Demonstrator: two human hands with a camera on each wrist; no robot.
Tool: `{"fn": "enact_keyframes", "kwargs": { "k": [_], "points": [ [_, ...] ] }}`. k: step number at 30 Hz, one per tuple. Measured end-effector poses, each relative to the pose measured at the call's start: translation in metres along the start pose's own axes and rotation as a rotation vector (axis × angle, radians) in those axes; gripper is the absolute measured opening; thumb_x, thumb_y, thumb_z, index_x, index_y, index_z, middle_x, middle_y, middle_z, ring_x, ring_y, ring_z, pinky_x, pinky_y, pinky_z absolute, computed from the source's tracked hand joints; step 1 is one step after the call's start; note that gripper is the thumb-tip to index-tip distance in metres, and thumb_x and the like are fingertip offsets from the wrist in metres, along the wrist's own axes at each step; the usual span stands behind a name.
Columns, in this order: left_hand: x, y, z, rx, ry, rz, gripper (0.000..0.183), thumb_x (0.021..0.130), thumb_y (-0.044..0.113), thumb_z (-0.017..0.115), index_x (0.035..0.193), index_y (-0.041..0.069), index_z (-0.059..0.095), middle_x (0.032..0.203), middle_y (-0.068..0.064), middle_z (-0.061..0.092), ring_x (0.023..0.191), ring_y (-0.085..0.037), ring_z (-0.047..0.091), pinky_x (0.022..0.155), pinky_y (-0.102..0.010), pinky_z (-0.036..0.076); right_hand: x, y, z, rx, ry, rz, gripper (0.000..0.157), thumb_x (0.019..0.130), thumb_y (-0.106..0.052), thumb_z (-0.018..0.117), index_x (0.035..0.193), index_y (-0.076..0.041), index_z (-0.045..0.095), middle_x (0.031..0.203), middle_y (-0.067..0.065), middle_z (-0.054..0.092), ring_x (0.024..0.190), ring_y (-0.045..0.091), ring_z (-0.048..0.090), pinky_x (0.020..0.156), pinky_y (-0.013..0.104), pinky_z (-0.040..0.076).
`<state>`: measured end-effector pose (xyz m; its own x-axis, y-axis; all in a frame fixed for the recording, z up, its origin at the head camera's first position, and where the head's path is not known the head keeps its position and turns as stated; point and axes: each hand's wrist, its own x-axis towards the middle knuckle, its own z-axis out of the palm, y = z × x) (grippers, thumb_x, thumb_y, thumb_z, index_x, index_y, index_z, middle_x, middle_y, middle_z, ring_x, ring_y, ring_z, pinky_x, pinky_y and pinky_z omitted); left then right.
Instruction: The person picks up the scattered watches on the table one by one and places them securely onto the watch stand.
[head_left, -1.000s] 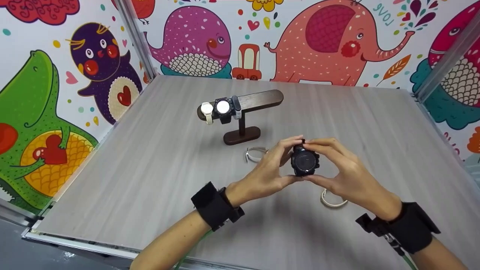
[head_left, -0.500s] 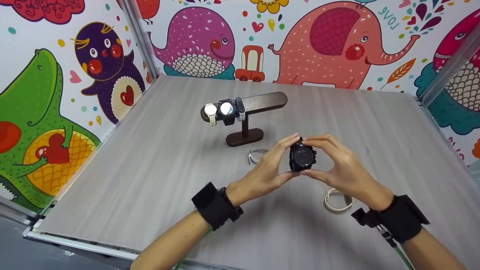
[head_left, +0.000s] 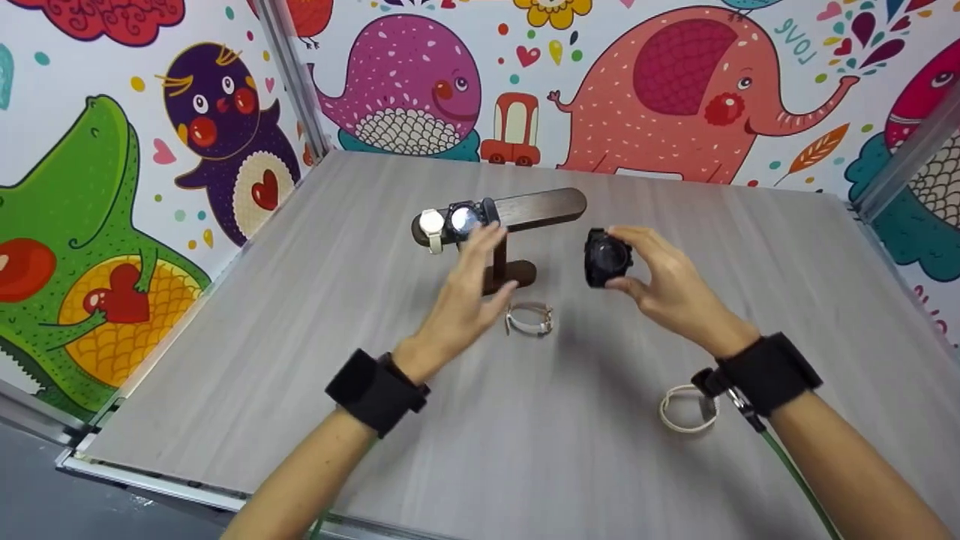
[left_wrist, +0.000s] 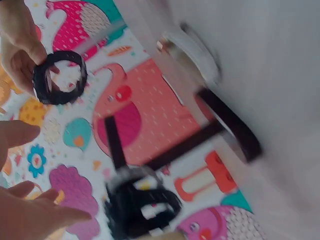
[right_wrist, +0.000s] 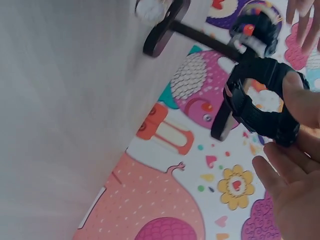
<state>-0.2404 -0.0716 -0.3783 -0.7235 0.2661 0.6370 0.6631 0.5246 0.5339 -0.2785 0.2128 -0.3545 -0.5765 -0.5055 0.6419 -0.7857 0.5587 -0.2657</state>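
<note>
My right hand (head_left: 671, 289) pinches a black wristwatch (head_left: 607, 259) by its edges, thumb below and fingers above, in the air right of the watch stand. In the right wrist view its closed strap (right_wrist: 255, 112) forms a loop. My left hand (head_left: 459, 309) holds nothing; its fingers are extended in front of the dark wooden watch stand (head_left: 547, 208), overlapping its post and base in the head view. On the bar's left part hang a white watch (head_left: 431, 223), a black watch (head_left: 465, 217) and a dark-faced band (head_left: 490, 210).
On the table (head_left: 300, 375) lie a white-strapped watch (head_left: 529, 324), in front of the stand, and a cream-strapped watch (head_left: 684, 429), near my right wrist. Printed cartoon panels (head_left: 675, 97) stand along the back and sides. A green cable (head_left: 799, 480) runs along my right forearm.
My left hand has let go of the black wristwatch and moved left to the stand. My right hand has raised the watch away from me. The head view has shifted slightly.
</note>
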Motion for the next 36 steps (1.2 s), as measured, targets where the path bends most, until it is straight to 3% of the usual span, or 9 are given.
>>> {"fn": "enact_keyframes", "kwargs": {
  "k": [3,7,10,16,19,24,31,36],
  "points": [
    [0.004,-0.019,-0.016,0.066,0.041,-0.013,0.066,0.09,0.006,0.068,0.147,-0.007,0.036,0.156,-0.029,0.033,0.15,-0.046,0.024,0.125,-0.056,0.022,0.012,0.011,0.001,-0.008,-0.004,0.041,0.058,0.079,0.004,0.079,0.133,0.008,0.056,0.129,0.024,0.062,0.12,0.035,0.06,0.107,0.042,0.05],
    [0.012,-0.036,-0.038,0.153,0.036,-0.018,0.071,0.086,0.005,0.072,0.146,-0.008,0.035,0.156,-0.029,0.032,0.151,-0.047,0.02,0.125,-0.061,0.015,0.025,0.026,0.001,0.001,-0.028,0.111,0.059,0.082,0.005,0.076,0.136,0.007,0.054,0.131,0.025,0.06,0.12,0.037,0.059,0.104,0.051,0.051],
    [0.02,-0.043,-0.053,0.179,-0.002,-0.037,0.078,0.084,0.008,0.076,0.148,-0.008,0.034,0.157,-0.029,0.031,0.151,-0.048,0.018,0.126,-0.062,0.01,0.033,0.037,0.002,0.004,-0.044,0.15,0.059,0.083,0.007,0.074,0.138,0.007,0.052,0.133,0.027,0.059,0.123,0.039,0.057,0.107,0.054,0.049],
    [0.032,-0.058,-0.072,0.149,-0.156,-0.194,0.091,0.083,0.014,0.08,0.155,0.0,0.027,0.163,-0.022,0.024,0.154,-0.04,0.018,0.127,-0.052,0.021,0.049,0.051,0.008,-0.02,-0.086,0.174,0.055,0.087,0.006,0.071,0.138,0.011,0.05,0.134,0.03,0.056,0.126,0.041,0.053,0.112,0.055,0.044],
    [0.034,-0.066,-0.076,0.137,-0.194,-0.238,0.092,0.083,0.014,0.081,0.156,0.0,0.027,0.162,-0.021,0.026,0.152,-0.037,0.025,0.127,-0.048,0.025,0.059,0.054,0.012,-0.025,-0.114,0.195,0.055,0.089,0.005,0.069,0.139,0.011,0.048,0.136,0.031,0.054,0.128,0.043,0.051,0.114,0.056,0.042],
    [0.031,-0.074,-0.076,0.112,-0.186,-0.272,0.093,0.083,0.012,0.081,0.156,-0.001,0.026,0.16,-0.022,0.031,0.149,-0.036,0.032,0.127,-0.046,0.026,0.074,0.056,0.02,-0.027,-0.18,0.235,0.054,0.092,0.003,0.066,0.142,0.009,0.045,0.14,0.031,0.052,0.134,0.044,0.045,0.119,0.057,0.035],
    [0.03,-0.077,-0.075,0.11,-0.204,-0.307,0.092,0.086,0.014,0.078,0.157,-0.003,0.022,0.162,-0.025,0.028,0.151,-0.039,0.028,0.127,-0.052,0.023,0.082,0.055,0.031,-0.009,-0.221,0.22,0.052,0.091,0.005,0.066,0.14,0.006,0.048,0.139,0.026,0.054,0.133,0.04,0.047,0.119,0.055,0.037],
    [0.028,-0.08,-0.076,0.118,-0.224,-0.308,0.091,0.086,0.014,0.077,0.156,-0.005,0.021,0.163,-0.023,0.024,0.152,-0.04,0.026,0.128,-0.051,0.02,0.085,0.053,0.036,0.007,-0.235,0.205,0.054,0.093,0.004,0.064,0.144,0.004,0.046,0.145,0.024,0.051,0.137,0.039,0.046,0.119,0.053,0.038]
  ]
}}
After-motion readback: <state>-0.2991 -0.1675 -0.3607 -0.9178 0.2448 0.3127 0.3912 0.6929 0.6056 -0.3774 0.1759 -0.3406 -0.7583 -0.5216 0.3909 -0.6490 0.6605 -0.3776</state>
